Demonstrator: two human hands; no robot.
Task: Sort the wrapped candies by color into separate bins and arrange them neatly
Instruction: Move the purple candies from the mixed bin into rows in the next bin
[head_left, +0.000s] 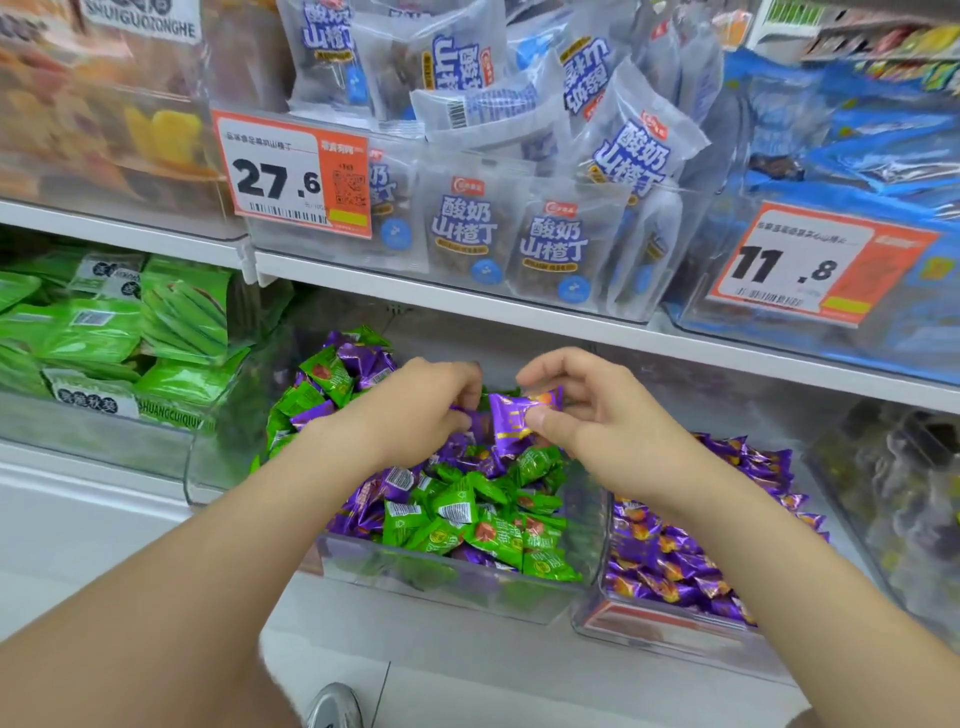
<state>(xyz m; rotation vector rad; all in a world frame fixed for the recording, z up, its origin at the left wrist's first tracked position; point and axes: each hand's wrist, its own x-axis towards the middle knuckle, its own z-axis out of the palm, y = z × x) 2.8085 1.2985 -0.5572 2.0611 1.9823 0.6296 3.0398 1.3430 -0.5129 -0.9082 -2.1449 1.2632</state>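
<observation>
Currently the right hand (587, 415) pinches a shiny purple foil-wrapped candy (519, 415) between thumb and fingertips; the left hand (415, 410) grips a second purple candy (466, 418) in curled fingers beside it. Lift both clear of the green foil candies (457, 506) beneath the fingers, then set them in the clear plastic purple-only bin (649, 621) to their right.

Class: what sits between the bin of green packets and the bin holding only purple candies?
A clear bin of mixed green candies and purple candies, shown in the head view.
</observation>
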